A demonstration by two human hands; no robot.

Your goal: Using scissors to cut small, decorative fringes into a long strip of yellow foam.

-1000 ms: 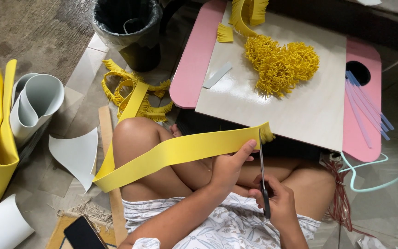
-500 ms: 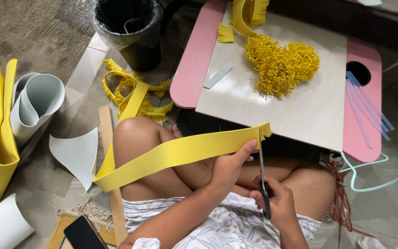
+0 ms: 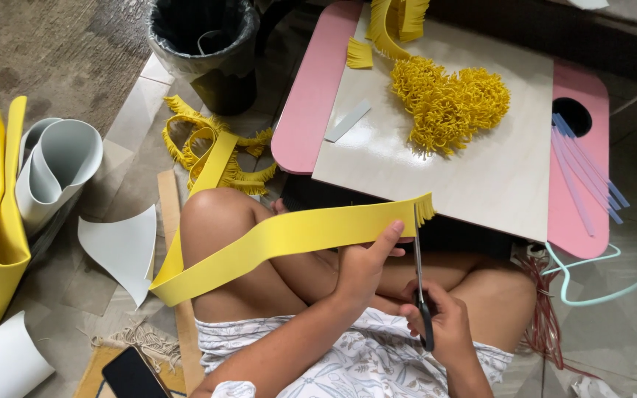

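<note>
My left hand [image 3: 366, 264] pinches a long yellow foam strip [image 3: 274, 239] near its right end, which is cut into a short fringe. The strip droops left over my bent knee towards the floor. My right hand [image 3: 444, 324] grips black-handled scissors [image 3: 419, 280], blades pointing up into the strip's edge beside the fringe. Both hands sit above my crossed legs, just in front of a small pink table [image 3: 311, 96].
A pale wooden board [image 3: 510, 169] on the table carries a heap of yellow fringe [image 3: 447, 99], a grey strip and blue sticks [image 3: 584, 177]. A black bin [image 3: 204, 44], fringed yellow strips, rolled grey and yellow foam sheets [image 3: 31, 177], and a phone [image 3: 130, 376] lie on the floor.
</note>
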